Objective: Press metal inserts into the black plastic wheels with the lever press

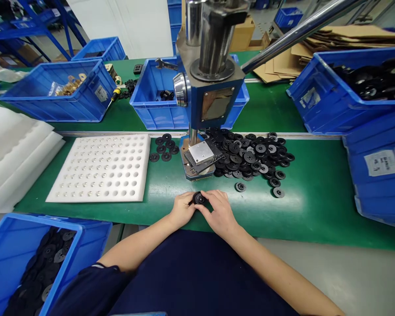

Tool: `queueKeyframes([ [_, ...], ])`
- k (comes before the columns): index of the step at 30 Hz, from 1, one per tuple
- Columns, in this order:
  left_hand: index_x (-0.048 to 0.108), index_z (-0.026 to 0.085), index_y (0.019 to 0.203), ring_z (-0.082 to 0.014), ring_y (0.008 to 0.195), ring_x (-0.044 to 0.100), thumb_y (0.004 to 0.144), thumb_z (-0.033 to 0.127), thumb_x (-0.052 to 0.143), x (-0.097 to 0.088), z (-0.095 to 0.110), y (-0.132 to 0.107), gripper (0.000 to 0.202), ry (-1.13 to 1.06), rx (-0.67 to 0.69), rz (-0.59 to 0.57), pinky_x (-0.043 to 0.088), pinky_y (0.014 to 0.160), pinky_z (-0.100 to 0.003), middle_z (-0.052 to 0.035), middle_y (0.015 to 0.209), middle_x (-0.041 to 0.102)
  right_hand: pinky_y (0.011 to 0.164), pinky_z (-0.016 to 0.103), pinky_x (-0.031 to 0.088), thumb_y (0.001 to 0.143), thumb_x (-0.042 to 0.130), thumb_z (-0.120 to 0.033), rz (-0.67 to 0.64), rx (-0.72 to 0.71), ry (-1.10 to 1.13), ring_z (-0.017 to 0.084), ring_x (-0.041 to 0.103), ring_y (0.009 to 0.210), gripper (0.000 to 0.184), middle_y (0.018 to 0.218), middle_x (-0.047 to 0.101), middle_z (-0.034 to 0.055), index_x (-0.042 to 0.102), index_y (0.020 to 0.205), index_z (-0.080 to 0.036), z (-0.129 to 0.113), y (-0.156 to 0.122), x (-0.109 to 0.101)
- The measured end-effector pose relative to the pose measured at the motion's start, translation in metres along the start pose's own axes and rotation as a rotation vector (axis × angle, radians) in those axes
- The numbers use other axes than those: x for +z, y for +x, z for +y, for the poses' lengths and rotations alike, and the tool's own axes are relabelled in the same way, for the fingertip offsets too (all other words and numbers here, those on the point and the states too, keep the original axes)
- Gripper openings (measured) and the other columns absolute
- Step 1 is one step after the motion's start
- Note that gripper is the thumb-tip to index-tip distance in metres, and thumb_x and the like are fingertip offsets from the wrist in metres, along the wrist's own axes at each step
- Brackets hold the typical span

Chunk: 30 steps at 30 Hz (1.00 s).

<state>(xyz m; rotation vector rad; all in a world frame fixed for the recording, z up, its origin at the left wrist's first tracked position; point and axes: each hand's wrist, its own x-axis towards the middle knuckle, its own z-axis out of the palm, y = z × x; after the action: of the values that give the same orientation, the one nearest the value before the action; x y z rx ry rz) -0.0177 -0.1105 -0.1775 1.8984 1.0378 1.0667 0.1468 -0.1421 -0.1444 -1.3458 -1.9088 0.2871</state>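
Observation:
Between my two hands, just above the near edge of the green table, is a round black disc part (199, 199) with a raised hub. My left hand (182, 210) grips its left side, and my right hand (219, 212) pinches it from the right with thumb and fingers. Right beyond them stands a hand press (220, 98), its base carrying a fixture with a silver metal plate (200, 152). A large heap of black discs (246, 153) spreads to the right of the press. Several more discs (166, 149) lie flat on its left.
A white foam tray (144, 175) with rows of holes, many holding small metal pieces, lies at left. Blue bins stand behind the press (158, 116), at back left (66, 109), at right (329, 109) and at lower left (82, 245). The press lever (299, 35) reaches up to the right.

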Motion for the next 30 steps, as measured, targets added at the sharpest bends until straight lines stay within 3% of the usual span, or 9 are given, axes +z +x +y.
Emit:
queueKeyframes([
  [7, 0.072, 0.017, 0.088, -0.0184, 0.074, 0.066, 0.083, 0.016, 0.057, -0.001, 0.005, 0.003, 0.015, 0.010, -0.062, -0.005, 0.054, 0.071, -0.032, -0.0064, 0.079, 0.071, 0.081, 0.039, 0.047, 0.094, 0.057, -0.040, -0.053, 0.033, -0.013, 0.022, 0.060, 0.092, 0.031, 0.096, 0.067, 0.0087, 0.063, 0.116, -0.019, -0.005, 0.004, -0.002],
  [12, 0.067, 0.014, 0.087, -0.0121, 0.060, 0.054, 0.082, 0.030, 0.069, -0.003, 0.006, -0.001, 0.017, -0.090, -0.284, -0.061, 0.046, 0.058, -0.024, -0.0006, 0.068, 0.062, 0.078, 0.037, 0.050, 0.093, 0.056, -0.049, -0.030, 0.082, 0.057, 0.021, 0.060, 0.086, 0.037, 0.090, 0.066, 0.0080, 0.064, 0.113, -0.019, -0.003, 0.008, -0.018],
  [14, 0.065, 0.013, 0.088, -0.0108, 0.060, 0.054, 0.080, 0.032, 0.073, -0.013, 0.007, -0.002, 0.022, -0.162, -0.354, -0.095, 0.045, 0.059, -0.023, 0.0005, 0.068, 0.061, 0.073, 0.035, 0.052, 0.095, 0.050, -0.051, -0.008, 0.114, 0.125, 0.019, 0.060, 0.080, 0.041, 0.086, 0.064, 0.0067, 0.063, 0.116, -0.019, 0.004, 0.005, -0.023],
  [17, 0.065, 0.014, 0.094, -0.0118, 0.064, 0.058, 0.084, 0.034, 0.070, -0.043, 0.020, 0.006, 0.024, -0.209, -0.374, -0.119, 0.047, 0.060, -0.023, -0.0014, 0.073, 0.065, 0.065, 0.032, 0.051, 0.099, 0.040, -0.046, 0.068, 0.200, 0.174, 0.016, 0.059, 0.070, 0.040, 0.081, 0.064, 0.0052, 0.063, 0.116, -0.018, 0.021, -0.002, -0.024],
  [20, 0.063, 0.014, 0.102, -0.0130, 0.063, 0.062, 0.090, 0.039, 0.062, -0.080, 0.050, 0.031, 0.028, -0.259, -0.359, -0.103, 0.050, 0.057, -0.024, -0.0045, 0.076, 0.069, 0.067, 0.032, 0.052, 0.099, 0.038, -0.043, 0.137, 0.282, 0.150, 0.018, 0.062, 0.073, 0.038, 0.083, 0.066, 0.0065, 0.066, 0.105, -0.017, 0.037, -0.011, -0.017],
  [23, 0.064, 0.014, 0.101, -0.0113, 0.057, 0.059, 0.081, 0.040, 0.073, -0.107, 0.089, 0.066, 0.034, -0.252, -0.294, 0.051, 0.048, 0.053, -0.022, -0.0014, 0.069, 0.065, 0.071, 0.034, 0.052, 0.098, 0.042, -0.043, 0.112, 0.269, 0.142, 0.019, 0.063, 0.076, 0.036, 0.081, 0.066, 0.0071, 0.067, 0.101, -0.017, 0.045, -0.015, -0.010],
  [26, 0.067, 0.014, 0.093, -0.0075, 0.051, 0.051, 0.072, 0.039, 0.081, -0.115, 0.120, 0.102, 0.036, -0.208, -0.200, 0.184, 0.043, 0.049, -0.019, 0.0021, 0.064, 0.061, 0.070, 0.033, 0.052, 0.098, 0.044, -0.042, 0.104, 0.233, 0.134, 0.019, 0.062, 0.073, 0.034, 0.077, 0.065, 0.0063, 0.067, 0.099, -0.017, 0.046, -0.016, -0.007],
  [30, 0.068, 0.013, 0.082, -0.0073, 0.057, 0.052, 0.066, 0.040, 0.084, -0.107, 0.134, 0.139, 0.036, -0.129, -0.089, 0.257, 0.043, 0.055, -0.020, 0.0012, 0.069, 0.062, 0.067, 0.032, 0.051, 0.098, 0.047, -0.042, 0.128, 0.235, 0.138, 0.017, 0.061, 0.070, 0.033, 0.078, 0.065, 0.0057, 0.067, 0.098, -0.017, 0.046, -0.017, -0.007],
])
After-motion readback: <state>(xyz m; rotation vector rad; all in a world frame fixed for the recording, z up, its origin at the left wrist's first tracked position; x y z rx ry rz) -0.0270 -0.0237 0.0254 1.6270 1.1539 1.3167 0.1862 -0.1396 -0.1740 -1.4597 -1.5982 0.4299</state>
